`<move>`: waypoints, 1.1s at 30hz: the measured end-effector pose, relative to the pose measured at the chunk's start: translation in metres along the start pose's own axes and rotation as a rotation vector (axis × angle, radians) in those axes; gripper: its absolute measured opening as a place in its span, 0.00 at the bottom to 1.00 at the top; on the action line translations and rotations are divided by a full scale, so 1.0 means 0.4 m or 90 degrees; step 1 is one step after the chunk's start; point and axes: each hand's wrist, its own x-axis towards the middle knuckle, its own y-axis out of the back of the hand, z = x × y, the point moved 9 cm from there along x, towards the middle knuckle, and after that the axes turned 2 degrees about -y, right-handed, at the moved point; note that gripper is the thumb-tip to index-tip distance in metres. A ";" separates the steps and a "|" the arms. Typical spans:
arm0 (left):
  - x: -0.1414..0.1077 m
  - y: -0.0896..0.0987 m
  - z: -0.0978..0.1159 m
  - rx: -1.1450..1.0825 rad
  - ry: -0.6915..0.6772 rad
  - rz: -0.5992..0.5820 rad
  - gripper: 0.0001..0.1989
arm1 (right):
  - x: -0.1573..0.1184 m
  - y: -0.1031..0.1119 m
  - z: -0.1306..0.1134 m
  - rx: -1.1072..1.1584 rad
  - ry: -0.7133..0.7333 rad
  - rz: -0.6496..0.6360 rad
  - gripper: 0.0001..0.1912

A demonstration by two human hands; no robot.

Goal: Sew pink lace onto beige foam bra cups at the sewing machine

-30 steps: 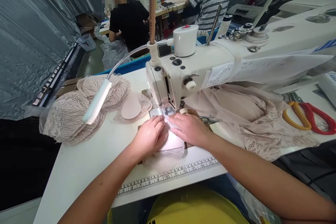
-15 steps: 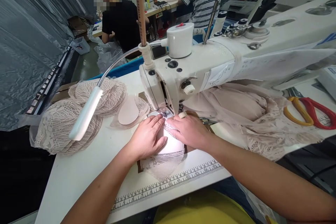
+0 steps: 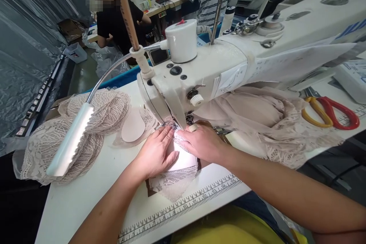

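Note:
Under the needle of a white sewing machine lies a pale beige lace piece, with a smooth white layer on top of it. My left hand rests flat on the left side of the work, fingers stretched toward the presser foot and thumb apart. From the right, my right hand grips the lace edge close to the needle, thumb and forefinger pressed together and the other fingers curled. Fingertips of both hands partly hide the stitching spot.
Stacked lace pieces lie at left beneath a strip lamp. A smooth beige cup piece sits nearer the machine. Sheer fabric and red-and-yellow scissors are at right. A printed ruler lines the front edge. Two people work beyond.
The camera view has shifted slightly, so the machine and lamp appear farther left. Both hands stay at the needle, with little visible movement of the lace.

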 end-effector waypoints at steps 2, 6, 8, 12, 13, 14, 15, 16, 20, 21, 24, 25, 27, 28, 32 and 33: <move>0.000 0.000 -0.002 -0.005 -0.005 -0.001 0.32 | -0.001 -0.001 0.000 0.002 0.006 0.007 0.10; -0.002 0.001 -0.017 -0.013 -0.014 -0.020 0.32 | -0.005 0.005 -0.002 0.003 0.022 0.033 0.08; -0.006 0.004 -0.025 -0.008 -0.017 -0.036 0.31 | -0.007 0.006 0.001 -0.001 0.026 0.031 0.09; -0.015 0.033 -0.016 0.031 -0.023 -0.023 0.27 | -0.011 0.007 0.005 0.005 0.036 0.028 0.12; -0.017 0.043 -0.007 0.039 -0.028 -0.006 0.25 | -0.012 0.009 0.006 0.012 0.039 0.031 0.12; -0.018 0.051 0.004 0.041 -0.035 0.011 0.24 | -0.013 0.010 0.007 0.020 0.040 0.032 0.12; -0.019 0.057 0.015 0.040 -0.042 0.027 0.22 | -0.015 0.009 0.007 0.027 0.038 0.030 0.12; -0.019 0.059 0.024 0.035 -0.045 0.042 0.20 | -0.016 0.007 0.008 0.034 0.035 0.025 0.12; -0.017 0.046 0.037 0.002 -0.039 0.086 0.15 | -0.021 0.001 -0.005 0.046 0.056 0.008 0.11; -0.018 0.042 0.036 -0.006 -0.036 0.096 0.14 | -0.023 0.002 -0.011 0.043 0.067 0.006 0.11; -0.022 0.033 0.028 -0.029 -0.034 0.120 0.12 | -0.025 0.003 -0.021 0.028 0.086 -0.004 0.10; -0.023 0.031 0.026 -0.034 -0.035 0.124 0.11 | -0.025 0.004 -0.021 0.026 0.086 -0.008 0.10; -0.026 0.031 0.024 -0.041 -0.037 0.130 0.10 | -0.024 0.007 -0.021 0.028 0.082 -0.014 0.10; -0.027 0.031 0.024 -0.044 -0.039 0.131 0.09 | -0.024 0.007 -0.021 0.034 0.082 -0.018 0.10; -0.028 0.031 0.015 -0.060 -0.043 0.138 0.08 | -0.021 0.006 -0.020 0.054 0.074 -0.026 0.10; -0.027 0.031 0.010 -0.064 -0.042 0.138 0.08 | -0.020 0.005 -0.019 0.053 0.072 -0.026 0.10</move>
